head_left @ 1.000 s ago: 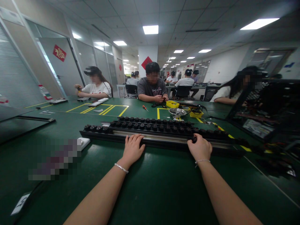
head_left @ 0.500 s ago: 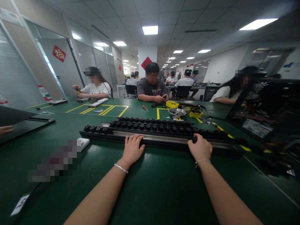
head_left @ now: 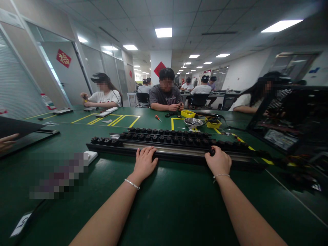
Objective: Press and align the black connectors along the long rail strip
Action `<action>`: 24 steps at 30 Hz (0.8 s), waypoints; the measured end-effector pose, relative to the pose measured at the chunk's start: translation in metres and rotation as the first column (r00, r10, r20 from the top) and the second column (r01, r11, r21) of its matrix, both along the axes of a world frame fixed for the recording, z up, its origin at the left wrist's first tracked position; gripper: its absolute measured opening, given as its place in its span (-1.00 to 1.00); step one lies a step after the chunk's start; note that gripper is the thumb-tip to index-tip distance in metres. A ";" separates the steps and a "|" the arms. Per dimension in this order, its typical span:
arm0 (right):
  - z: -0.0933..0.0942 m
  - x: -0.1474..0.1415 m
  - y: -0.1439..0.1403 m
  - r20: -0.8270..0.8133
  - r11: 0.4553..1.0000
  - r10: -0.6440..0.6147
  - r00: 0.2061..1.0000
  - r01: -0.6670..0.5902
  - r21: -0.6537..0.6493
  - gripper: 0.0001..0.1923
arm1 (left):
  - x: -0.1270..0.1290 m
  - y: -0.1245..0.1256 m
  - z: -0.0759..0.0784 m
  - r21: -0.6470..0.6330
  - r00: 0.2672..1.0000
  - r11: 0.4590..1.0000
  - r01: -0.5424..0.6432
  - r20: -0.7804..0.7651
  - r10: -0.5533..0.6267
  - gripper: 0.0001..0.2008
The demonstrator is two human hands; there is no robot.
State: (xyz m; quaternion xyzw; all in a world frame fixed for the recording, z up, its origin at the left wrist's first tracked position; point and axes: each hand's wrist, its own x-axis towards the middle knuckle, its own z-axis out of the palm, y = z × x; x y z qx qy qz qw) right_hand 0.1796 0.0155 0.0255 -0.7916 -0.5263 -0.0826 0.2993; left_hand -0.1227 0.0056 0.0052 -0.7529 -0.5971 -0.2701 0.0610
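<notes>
A long black rail [head_left: 179,156] with a shiny metal strip along it lies across the green table in front of me. My left hand [head_left: 145,162] rests on its front edge, palm down, fingers stretched out over the strip. Further right, my right hand [head_left: 219,162] is closed round a small black knob-like part [head_left: 212,151] on the same rail; the fingers hide most of it. A few black round parts [head_left: 104,140] sit at the rail's left end. Right behind it stand rows of similar black round parts [head_left: 167,139].
Beyond the rails are a metal bowl [head_left: 193,123], a yellow bin [head_left: 188,114] and an orange screwdriver [head_left: 158,118]. An open black computer case [head_left: 279,123] stands at right. A co-worker's hand [head_left: 7,141] is by a dark panel [head_left: 19,128] at left. Other people sit around the table.
My two hands and the rail stay as they were. At the far left, the co-worker's hand has shifted slightly.
</notes>
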 end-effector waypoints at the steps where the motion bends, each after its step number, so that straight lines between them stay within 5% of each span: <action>1: 0.000 0.000 0.000 0.001 1.000 -0.003 1.000 0.003 0.000 -0.55 | 0.000 0.000 0.000 0.003 1.000 1.000 0.001 -0.002 -0.001 -0.62; 24: 0.001 0.000 0.000 -0.027 1.000 0.003 1.000 -0.003 0.020 -0.56 | -0.001 0.000 0.000 -0.007 1.000 1.000 0.001 0.003 -0.001 -0.62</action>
